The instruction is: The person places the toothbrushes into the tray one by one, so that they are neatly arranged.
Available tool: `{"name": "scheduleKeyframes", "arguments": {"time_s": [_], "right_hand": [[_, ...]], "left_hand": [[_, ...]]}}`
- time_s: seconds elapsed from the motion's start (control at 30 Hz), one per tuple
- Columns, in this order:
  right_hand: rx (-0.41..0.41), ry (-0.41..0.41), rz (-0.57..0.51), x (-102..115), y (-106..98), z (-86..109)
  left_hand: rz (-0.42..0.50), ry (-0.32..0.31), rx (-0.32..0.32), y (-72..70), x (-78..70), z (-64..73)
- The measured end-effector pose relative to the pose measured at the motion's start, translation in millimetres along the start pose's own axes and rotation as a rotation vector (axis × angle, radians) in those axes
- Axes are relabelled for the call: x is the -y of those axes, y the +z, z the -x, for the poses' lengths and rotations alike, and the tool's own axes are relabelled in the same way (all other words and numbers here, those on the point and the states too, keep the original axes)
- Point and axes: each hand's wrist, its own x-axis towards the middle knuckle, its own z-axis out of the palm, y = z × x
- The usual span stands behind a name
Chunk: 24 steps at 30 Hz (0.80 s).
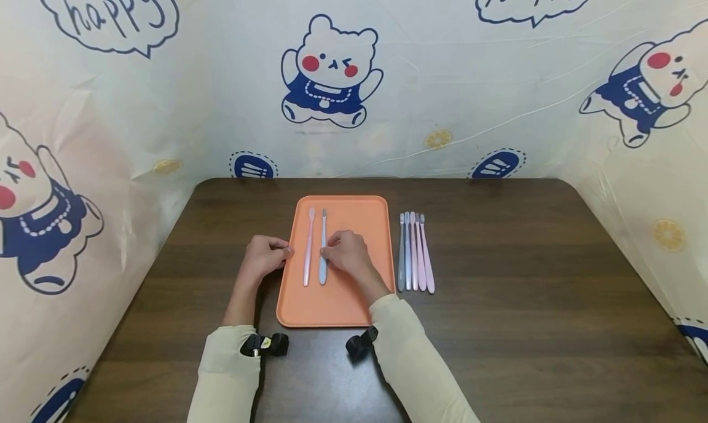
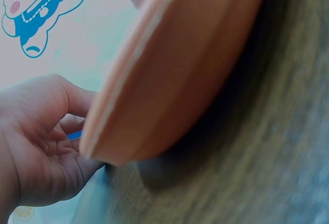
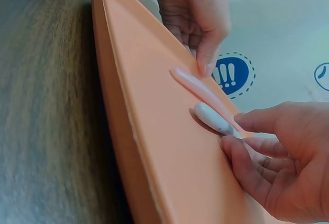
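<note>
An orange tray (image 1: 354, 306) lies on the table with two toothbrushes side by side on it. The left one is a pink toothbrush (image 1: 308, 251); beside it is a light blue toothbrush (image 1: 323, 272), bristle heads toward the far edge. My right hand (image 1: 348, 251) pinches the blue toothbrush around its middle between thumb and index finger; its pale handle end (image 3: 208, 116) sticks out past the fingertips in the right wrist view. At the tray's left rim, my left hand (image 1: 265, 256) grips the edge with thumb and fingers, as the left wrist view also shows.
To the right of the tray, a row of several toothbrushes (image 1: 415, 254) in grey-blue, blue and pink lies on the brown wooden table (image 1: 525, 300). A printed plastic sheet (image 1: 415, 72) with cartoon bears hangs behind and at both sides.
</note>
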Motion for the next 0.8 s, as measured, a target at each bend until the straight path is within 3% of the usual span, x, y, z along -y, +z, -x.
{"name": "scheduleKeyframes", "arguments": {"time_s": [0.17, 0.8], "right_hand": [[-0.054, -0.027, 0.063, -5, -9, 5.2], [-0.105, -0.164, 0.034, -33, -39, 18.7]], "left_hand": [[0.004, 0.006, 0.006, -0.1, 1.7, -1.9], [0.013, 0.002, 0.005, -0.8, 2.0, -0.3]]}}
